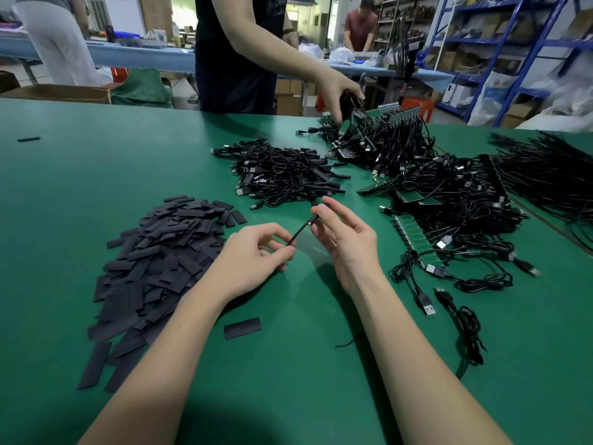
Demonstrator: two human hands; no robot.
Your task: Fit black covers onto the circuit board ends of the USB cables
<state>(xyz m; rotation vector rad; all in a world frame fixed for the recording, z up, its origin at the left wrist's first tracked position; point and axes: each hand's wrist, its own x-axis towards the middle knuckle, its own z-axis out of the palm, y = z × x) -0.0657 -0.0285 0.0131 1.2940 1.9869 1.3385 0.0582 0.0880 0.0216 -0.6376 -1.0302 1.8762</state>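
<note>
Above the green table, my left hand (253, 255) pinches the lower end of a flat black cover (300, 231) seen edge-on. My right hand (345, 236) holds the cover's upper end between thumb and fingers; the board end inside it is hidden. A large heap of loose black covers (160, 261) lies to the left, and one single cover (243, 327) lies near my left forearm. Uncovered green circuit boards with USB cables (417, 242) lie to the right. A pile of covered cables (282, 175) sits just beyond my hands.
Another person stands across the table, a hand (340, 91) reaching into a far cable pile (385, 136). Loose USB plugs (426, 306) and a coiled cable (470, 332) lie at right. A bundle of black wires (545, 168) fills the far right. A stray cover (29, 139) lies far left.
</note>
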